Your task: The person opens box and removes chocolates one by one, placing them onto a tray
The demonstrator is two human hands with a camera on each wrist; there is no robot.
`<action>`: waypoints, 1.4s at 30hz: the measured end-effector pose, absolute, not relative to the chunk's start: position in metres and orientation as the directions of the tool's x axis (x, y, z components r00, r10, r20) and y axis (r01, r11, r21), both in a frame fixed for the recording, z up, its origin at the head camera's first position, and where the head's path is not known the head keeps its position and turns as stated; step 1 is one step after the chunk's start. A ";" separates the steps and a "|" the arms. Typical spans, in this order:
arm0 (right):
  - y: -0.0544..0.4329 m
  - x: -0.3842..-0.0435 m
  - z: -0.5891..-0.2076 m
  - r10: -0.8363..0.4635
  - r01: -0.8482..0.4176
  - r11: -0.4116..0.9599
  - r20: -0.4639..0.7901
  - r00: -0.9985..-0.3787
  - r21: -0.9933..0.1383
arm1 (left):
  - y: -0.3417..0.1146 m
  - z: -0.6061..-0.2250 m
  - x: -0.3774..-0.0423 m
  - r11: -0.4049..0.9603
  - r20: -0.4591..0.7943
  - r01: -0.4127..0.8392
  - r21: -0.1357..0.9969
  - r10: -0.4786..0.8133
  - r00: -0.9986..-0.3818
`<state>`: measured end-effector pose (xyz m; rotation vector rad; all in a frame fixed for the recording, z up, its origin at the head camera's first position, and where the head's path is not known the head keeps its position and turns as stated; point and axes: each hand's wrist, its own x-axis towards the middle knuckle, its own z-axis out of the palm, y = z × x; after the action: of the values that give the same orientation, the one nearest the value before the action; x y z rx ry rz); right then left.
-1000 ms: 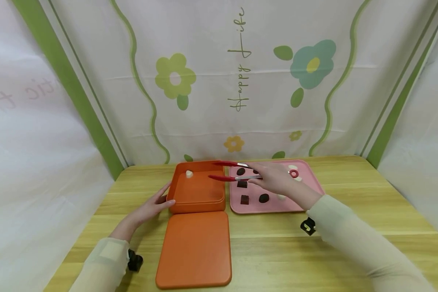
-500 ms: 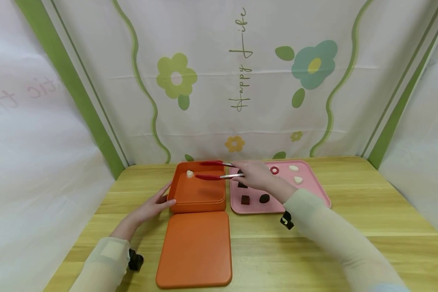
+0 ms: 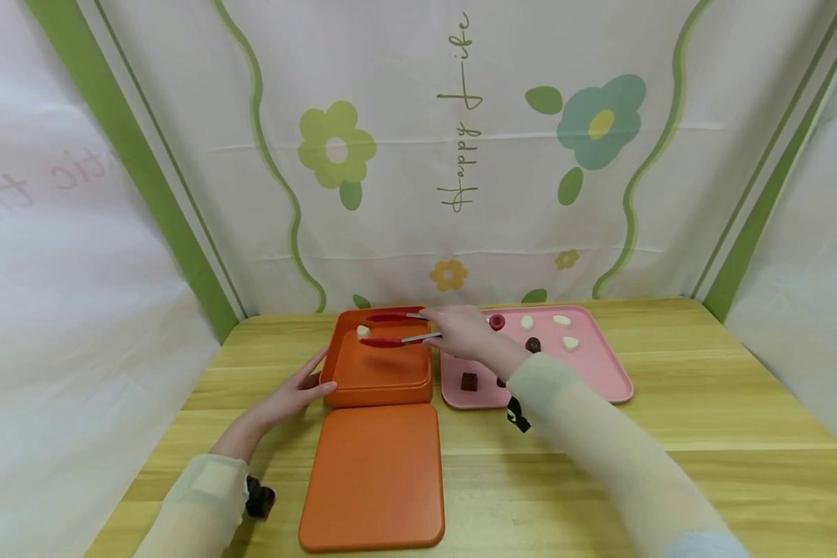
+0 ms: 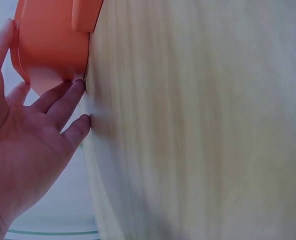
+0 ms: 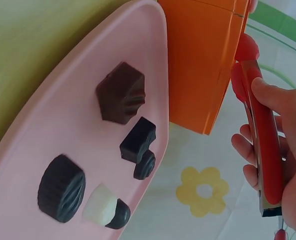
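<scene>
My right hand grips red-tipped tongs, which reach left over the open orange box. Their two arms are spread, with nothing between the tips. A small white candy piece sits on the box floor toward the back left, close to the tips. Thumb and fingers wrapped along the red handle show in the right wrist view. My left hand rests against the box's left side, thumb at the front corner; in the left wrist view its fingers lie loosely extended against the wall.
A pink tray stands right of the box, carrying several dark chocolates and white pieces. My right forearm hides part of it. The orange lid lies on the wooden table before the box. A printed curtain hangs behind.
My right hand has moved left with the tongs, from over the tray until the tips are beside the white piece in the box. My left hand has stayed in place.
</scene>
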<state>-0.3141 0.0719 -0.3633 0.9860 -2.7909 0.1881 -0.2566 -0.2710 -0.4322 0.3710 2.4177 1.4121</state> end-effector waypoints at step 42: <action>0.033 -0.341 -0.386 -0.552 -0.556 0.829 0.072 -0.831 -0.065 | -0.272 -0.433 -0.258 0.488 -0.152 0.042 0.872 0.350 -0.924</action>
<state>-0.3406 0.0326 -0.3864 0.8960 -2.9557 0.1285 -0.2581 -0.2716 -0.4332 0.3305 2.4284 1.4094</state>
